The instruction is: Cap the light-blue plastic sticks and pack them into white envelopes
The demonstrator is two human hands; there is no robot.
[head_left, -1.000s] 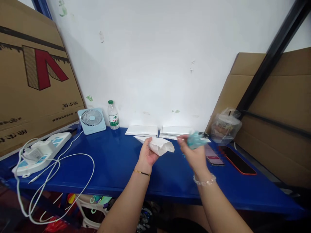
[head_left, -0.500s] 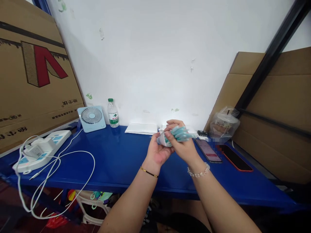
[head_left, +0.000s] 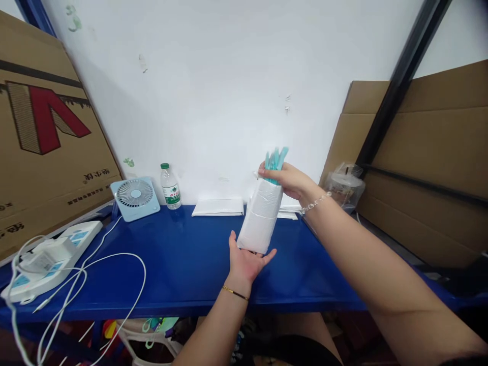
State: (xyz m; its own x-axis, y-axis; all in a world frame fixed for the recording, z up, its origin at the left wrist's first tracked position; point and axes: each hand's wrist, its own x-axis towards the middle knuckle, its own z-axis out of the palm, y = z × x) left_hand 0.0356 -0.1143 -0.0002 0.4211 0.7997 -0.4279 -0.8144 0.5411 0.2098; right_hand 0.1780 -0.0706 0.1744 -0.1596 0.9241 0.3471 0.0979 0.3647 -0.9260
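A white, crinkled plastic pouch (head_left: 262, 213) is held upright above the desk, tilted slightly to the right. From its top stick out several teal strips or handles (head_left: 276, 161), whose kind I cannot make out. My right hand (head_left: 286, 178) is closed around the pouch's upper end and the teal pieces, thumb in front. Under the pouch's bottom is my left hand (head_left: 246, 262), palm up, with thumb and little finger spread apart. Its middle fingers are partly hidden behind the pouch, at whose base the hand lies.
On the blue desk (head_left: 183, 264) stand a light-blue fan (head_left: 135, 198) and a water bottle (head_left: 170, 186). White flat packets (head_left: 217, 207) lie by the wall. A power strip (head_left: 57, 262) with loose white cables is at left, a bagged cup (head_left: 345, 188) at right. Cardboard (head_left: 438, 152) flanks the desk.
The pouch has gone from lying sideways between both hands to standing upright. My left hand has dropped to its bottom and spread; my right hand has risen to its top.
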